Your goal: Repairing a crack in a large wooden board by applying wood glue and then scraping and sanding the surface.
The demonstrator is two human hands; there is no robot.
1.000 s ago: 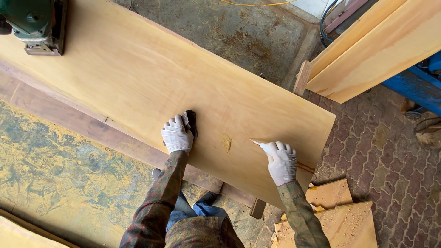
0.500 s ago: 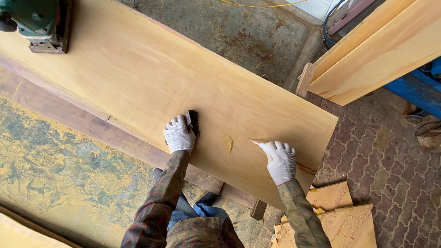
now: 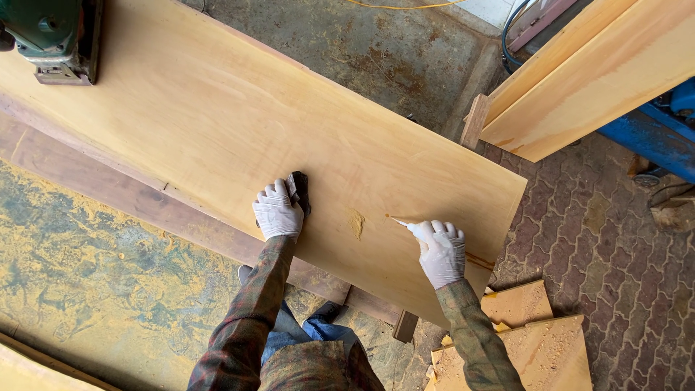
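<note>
A large pale wooden board (image 3: 239, 123) lies flat across the work area. My left hand (image 3: 277, 211), in a white glove, presses down on a small dark block (image 3: 298, 191) resting on the board near its close edge. My right hand (image 3: 441, 250), also gloved, grips a thin flat blade (image 3: 400, 222) whose tip touches the board. A small dab of tan filler (image 3: 357, 224) sits on the board between the two hands.
A green power tool (image 3: 52, 35) rests on the board's far left end. Stacked planks (image 3: 586, 80) lean at the upper right over a blue frame (image 3: 651, 137). Wood offcuts (image 3: 528, 340) lie on the brick paving at lower right. A dark plank (image 3: 137, 199) runs under the board.
Both hands have stayed almost in place on the board; the right hand's blade tip has kept its spot by the filler. Only the view has shifted slightly.
</note>
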